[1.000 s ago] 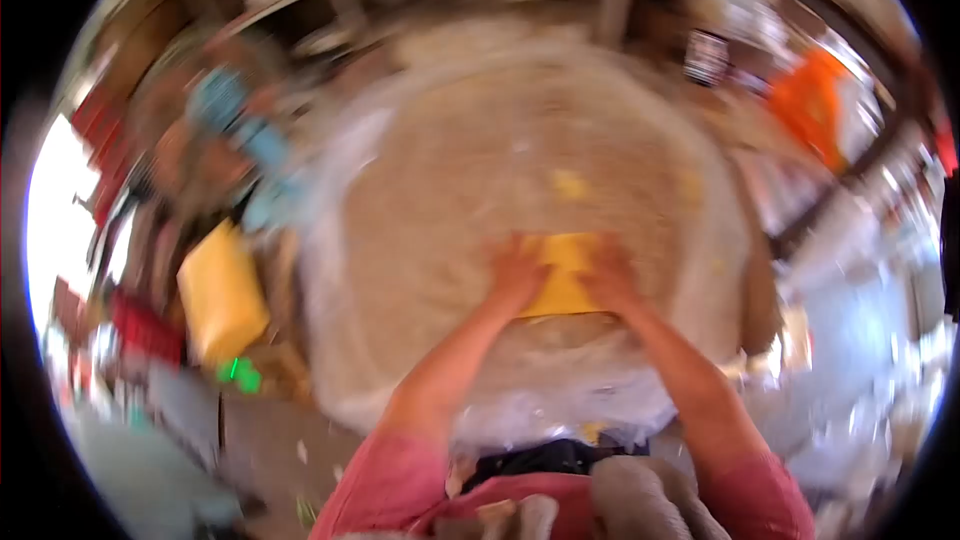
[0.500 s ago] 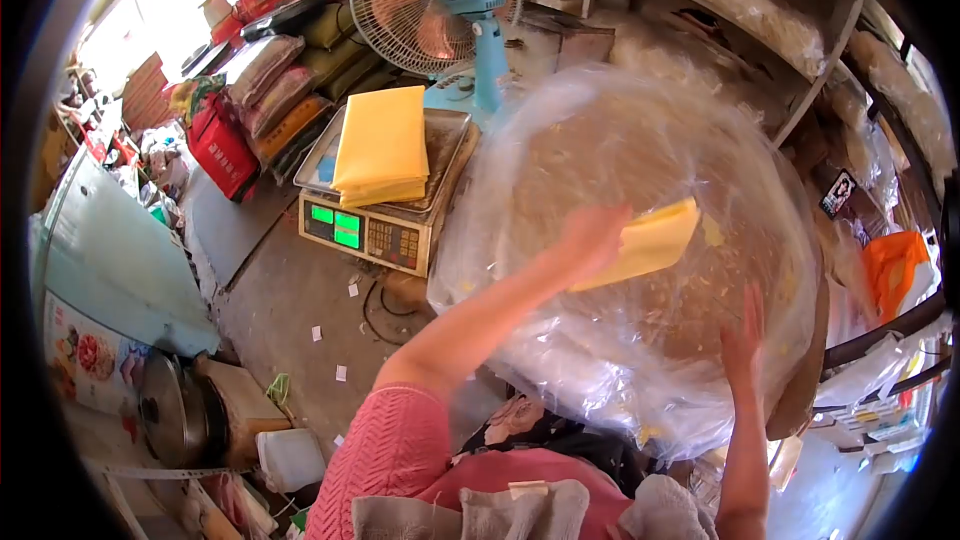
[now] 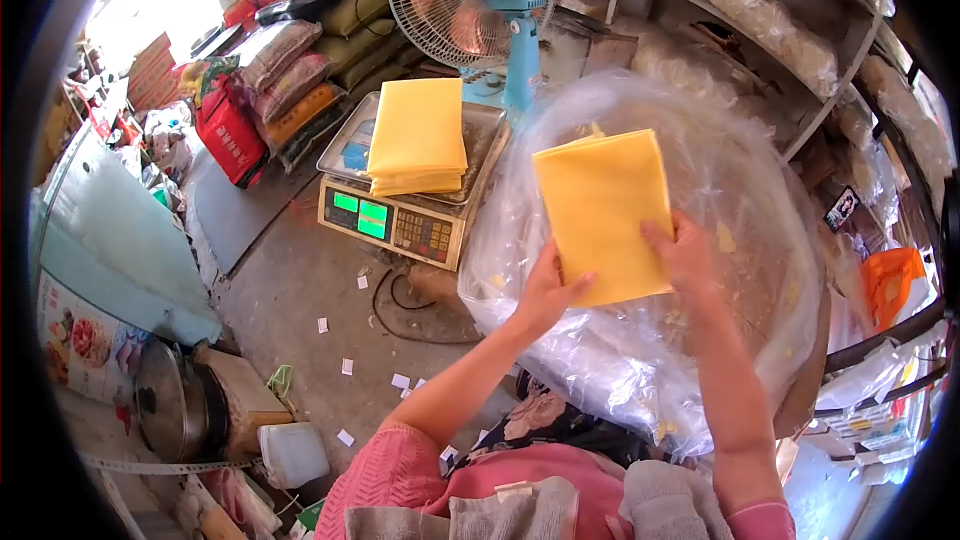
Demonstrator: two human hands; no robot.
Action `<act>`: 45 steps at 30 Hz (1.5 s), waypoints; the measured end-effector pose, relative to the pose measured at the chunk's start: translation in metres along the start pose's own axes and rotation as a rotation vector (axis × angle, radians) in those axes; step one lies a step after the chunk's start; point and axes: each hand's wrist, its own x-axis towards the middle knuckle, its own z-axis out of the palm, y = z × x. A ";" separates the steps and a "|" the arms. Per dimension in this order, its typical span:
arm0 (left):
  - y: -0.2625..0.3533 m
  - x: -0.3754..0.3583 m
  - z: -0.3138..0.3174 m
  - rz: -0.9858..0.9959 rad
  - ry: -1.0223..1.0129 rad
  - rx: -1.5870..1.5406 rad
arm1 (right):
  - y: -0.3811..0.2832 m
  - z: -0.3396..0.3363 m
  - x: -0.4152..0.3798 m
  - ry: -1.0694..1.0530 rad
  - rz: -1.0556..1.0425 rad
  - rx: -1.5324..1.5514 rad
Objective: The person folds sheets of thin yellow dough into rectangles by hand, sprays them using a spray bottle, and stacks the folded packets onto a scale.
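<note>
A stack of flat yellow sheets (image 3: 605, 210) is held up between both hands, over a large round surface covered in clear plastic (image 3: 745, 290). My left hand (image 3: 547, 292) grips the lower left corner, thumb across the front. On the lower right edge my right hand (image 3: 684, 252) is closed, its thumb also on the front face. To the left, a second pile of folded yellow sheets (image 3: 415, 135) lies on the pan of a digital scale (image 3: 395, 225) with lit green displays.
A blue fan (image 3: 510, 0) stands behind the scale. Filled sacks (image 3: 290, 90) and a red bag (image 3: 228, 135) are piled at the back left. Shelves with plastic-wrapped bundles (image 3: 750, 15) run along the back right. A phone (image 3: 842, 208) and an orange bag (image 3: 890, 285) are at the right.
The yellow stack, held by my left hand alone and tilted before, is now raised upright toward me. My right hand has come up from the plastic and taken its right edge.
</note>
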 end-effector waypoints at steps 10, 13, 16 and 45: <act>0.053 0.008 -0.056 0.035 0.141 0.260 | -0.011 0.034 -0.011 -0.098 -0.073 0.624; 0.061 0.000 -0.063 -0.318 0.064 -0.303 | -0.010 0.026 -0.012 -0.013 -0.337 0.446; 0.072 -0.011 -0.071 -0.607 -0.140 -0.889 | -0.011 0.016 -0.010 -0.061 -0.711 0.070; 0.155 0.122 -0.259 -0.196 0.449 0.367 | 0.135 -0.054 -0.127 0.081 0.193 0.164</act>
